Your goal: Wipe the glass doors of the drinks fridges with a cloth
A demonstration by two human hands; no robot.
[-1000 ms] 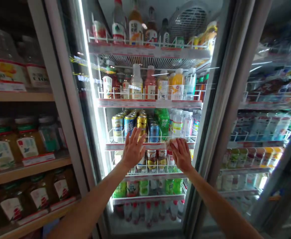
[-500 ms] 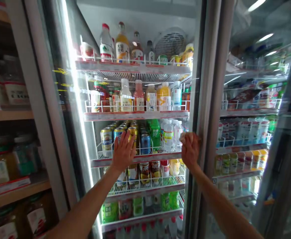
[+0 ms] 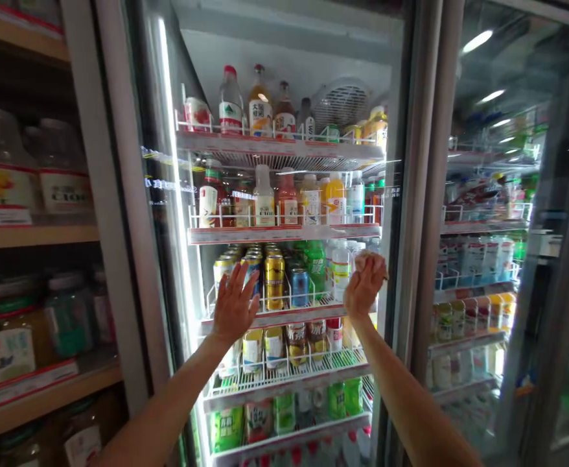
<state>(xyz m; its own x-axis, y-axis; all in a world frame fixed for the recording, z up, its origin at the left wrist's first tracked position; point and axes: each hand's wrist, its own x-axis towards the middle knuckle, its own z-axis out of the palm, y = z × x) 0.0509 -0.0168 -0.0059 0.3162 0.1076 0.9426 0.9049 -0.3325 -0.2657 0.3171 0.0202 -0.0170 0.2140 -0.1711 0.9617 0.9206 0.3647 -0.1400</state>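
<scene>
Before me is the glass door (image 3: 284, 39) of a lit drinks fridge. My left hand (image 3: 236, 303) is raised flat with its fingers spread, in front of the middle shelf's cans; it appears to rest on the glass and holds nothing. In my right hand (image 3: 362, 290) is a crumpled pale cloth (image 3: 372, 259), held against the glass near the door's right edge. Behind the glass, a gold can (image 3: 275, 279) and a blue can (image 3: 299, 287) show between my hands, along with green bottles (image 3: 315, 263).
Wire-fronted shelves (image 3: 284, 235) inside the fridge carry bottles and cans. Wooden shelves (image 3: 36, 237) with large bottles stand on the left. Right of the metal door frame (image 3: 423, 194) is another glass-fronted fridge section (image 3: 479, 259) stocked with drinks.
My right hand with the cloth has moved left, away from the metal frame. Against the shelves, my left hand has shifted slightly left, still spread. The whole view has shifted a little.
</scene>
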